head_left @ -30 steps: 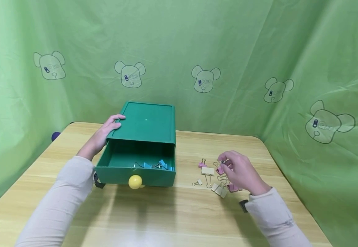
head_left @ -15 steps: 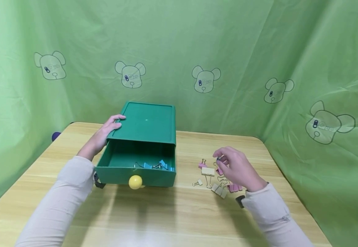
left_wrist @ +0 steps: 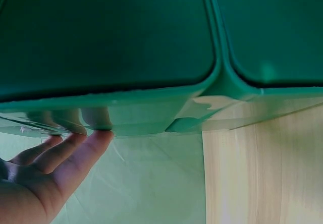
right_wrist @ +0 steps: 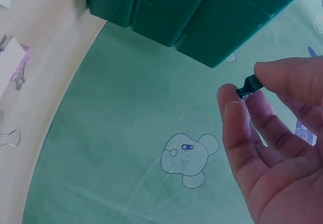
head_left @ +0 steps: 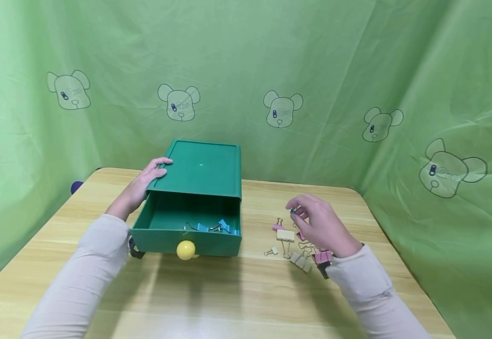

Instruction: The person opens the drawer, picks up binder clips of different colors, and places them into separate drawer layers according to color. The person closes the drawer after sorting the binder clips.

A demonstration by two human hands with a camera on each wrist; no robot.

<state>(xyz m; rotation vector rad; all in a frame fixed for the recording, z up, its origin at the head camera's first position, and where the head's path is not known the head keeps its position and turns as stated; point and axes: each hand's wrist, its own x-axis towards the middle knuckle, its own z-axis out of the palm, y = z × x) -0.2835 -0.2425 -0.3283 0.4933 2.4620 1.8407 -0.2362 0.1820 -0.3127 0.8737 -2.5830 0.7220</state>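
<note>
My right hand (head_left: 321,225) pinches a small dark green binder clip (right_wrist: 251,85) between thumb and fingertips, held above the table to the right of the cabinet. Against the left side of the green cabinet (head_left: 203,167) rests my left hand (head_left: 139,187), its fingertips touching the wall in the left wrist view. The cabinet's drawer (head_left: 154,241) is pulled out, with a round yellow knob (head_left: 185,250) on its front. Inside it lie several blue binder clips (head_left: 224,227) near the front, partly hidden by the front panel.
Several loose clips lie right of the drawer: a cream binder clip (head_left: 286,235), a small cream one (head_left: 274,250), and pink binder clips (head_left: 323,256). The wooden table (head_left: 271,301) ends at a green curtain (head_left: 237,56) behind and at the right.
My right hand has risen and moved left and away from me, carrying the dark green binder clip off the pile. The left hand and the drawer have stayed put.
</note>
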